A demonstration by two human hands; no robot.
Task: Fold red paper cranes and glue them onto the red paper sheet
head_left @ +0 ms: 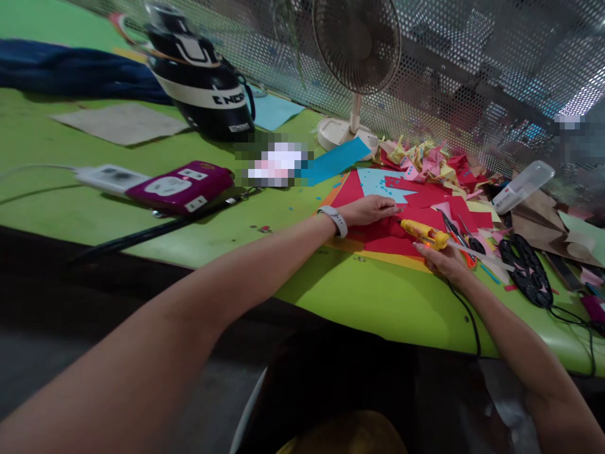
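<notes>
In my right hand (pixel 447 261) is a yellow hot glue gun (pixel 420 233) with a small red light glowing on it. A clear glue stick (pixel 477 255) sticks out of its back end, and its nozzle points left. My left hand (pixel 371 210), with a pale watch band on the wrist, is closed in a pinch just ahead of the nozzle. Whatever its fingertips hold is too small to make out. Below both hands lie red paper sheets (pixel 385 239), over a yellow-orange sheet (pixel 409 261). A light blue sheet (pixel 371 181) with tiny blue bits lies behind.
Paper scraps (pixel 432 161) are heaped by a fan (pixel 357 44). At right lie scissors (pixel 466 236), a black oval object (pixel 527 271) and a clear bottle (pixel 524 186). A purple power socket box (pixel 182 186), a black jug (pixel 203 88) and a blue strip (pixel 338 161) occupy the left.
</notes>
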